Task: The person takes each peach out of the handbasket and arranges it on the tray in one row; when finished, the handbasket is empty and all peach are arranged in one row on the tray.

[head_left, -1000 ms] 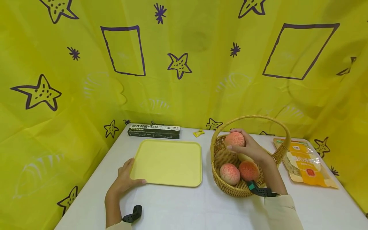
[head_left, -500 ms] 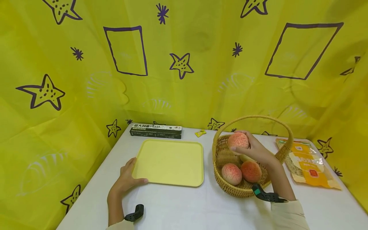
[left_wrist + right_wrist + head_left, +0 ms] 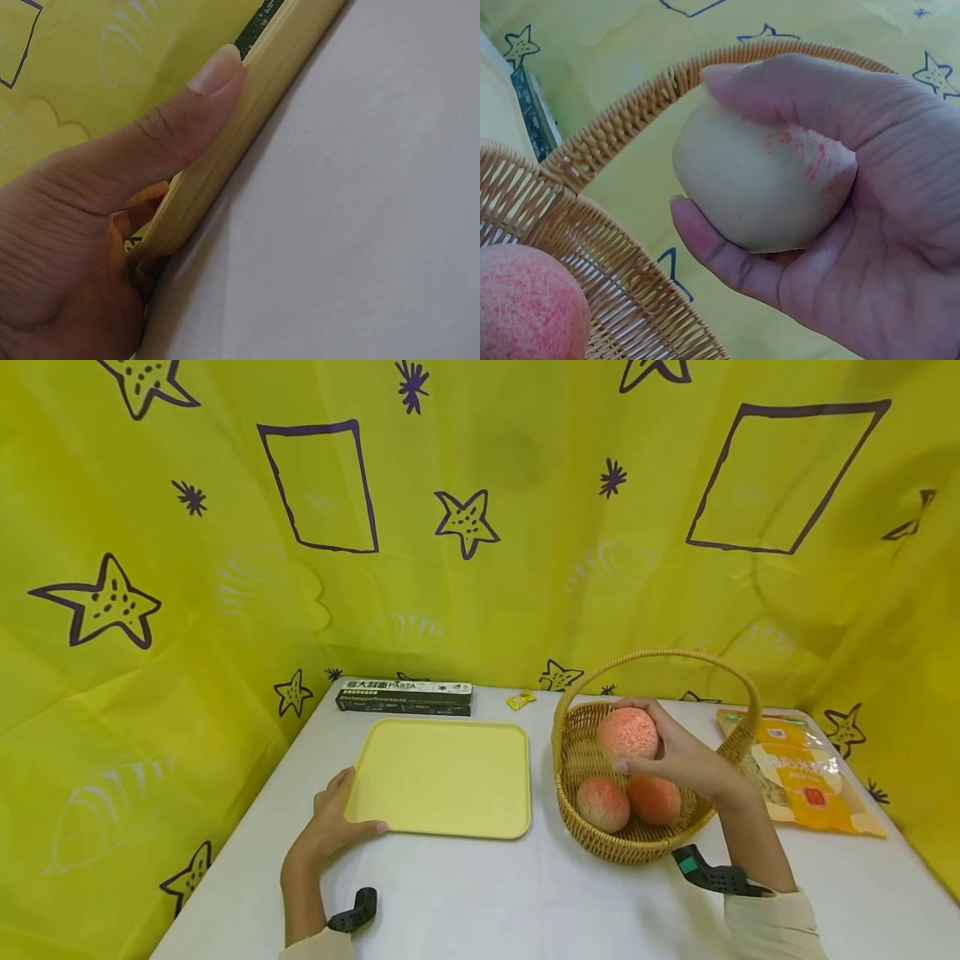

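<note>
Left hand [image 3: 327, 827] spread, touching tray [image 3: 442, 781] at 7 o'clock corner | right hand [image 3: 686, 764] curled round peach [image 3: 627, 734] | gap between tray's 3-o'clock edge and basket [image 3: 596, 845] at 9 o'clock

Site: lab-like staging area, screened off. Evidence: yellow sheeting [image 3: 525, 602] printed with purple stars hangs left of the left hand [image 3: 327, 827], right of the right hand [image 3: 686, 764] and beyond both; plain white table [image 3: 450, 893] beneath them; black device [image 3: 720, 876] worn at each wrist. Room behind sheeting hidden, so wider building (home, office, institute) uncertain
</note>
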`<control>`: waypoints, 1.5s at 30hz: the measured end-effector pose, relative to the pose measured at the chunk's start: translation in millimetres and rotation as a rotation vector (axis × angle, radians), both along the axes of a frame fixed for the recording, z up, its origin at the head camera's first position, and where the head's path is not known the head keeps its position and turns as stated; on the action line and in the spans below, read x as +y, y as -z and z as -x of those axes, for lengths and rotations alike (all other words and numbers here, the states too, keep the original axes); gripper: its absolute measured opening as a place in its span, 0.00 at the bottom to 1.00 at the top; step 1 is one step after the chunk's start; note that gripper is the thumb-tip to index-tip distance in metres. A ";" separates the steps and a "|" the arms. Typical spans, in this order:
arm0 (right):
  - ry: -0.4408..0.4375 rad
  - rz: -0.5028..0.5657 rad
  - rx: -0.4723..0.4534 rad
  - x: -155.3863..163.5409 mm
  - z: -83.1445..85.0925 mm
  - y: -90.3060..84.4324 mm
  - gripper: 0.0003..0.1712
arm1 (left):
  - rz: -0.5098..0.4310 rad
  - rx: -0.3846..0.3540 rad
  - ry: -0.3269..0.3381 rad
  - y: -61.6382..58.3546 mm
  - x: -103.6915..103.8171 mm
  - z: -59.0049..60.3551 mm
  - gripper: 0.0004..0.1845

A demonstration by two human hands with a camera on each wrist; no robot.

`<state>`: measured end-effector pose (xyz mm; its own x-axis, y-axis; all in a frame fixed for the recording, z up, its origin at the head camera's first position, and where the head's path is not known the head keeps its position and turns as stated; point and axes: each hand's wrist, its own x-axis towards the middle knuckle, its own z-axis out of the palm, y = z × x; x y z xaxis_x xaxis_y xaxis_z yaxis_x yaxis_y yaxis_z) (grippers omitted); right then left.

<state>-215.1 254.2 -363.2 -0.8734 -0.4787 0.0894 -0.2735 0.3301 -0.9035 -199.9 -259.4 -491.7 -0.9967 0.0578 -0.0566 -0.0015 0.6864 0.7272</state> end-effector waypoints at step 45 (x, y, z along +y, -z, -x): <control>-0.143 0.083 0.007 -133.0 7.5 -0.6 0.44 | -0.025 -0.021 -0.012 0.5 2.1 -1.1 0.65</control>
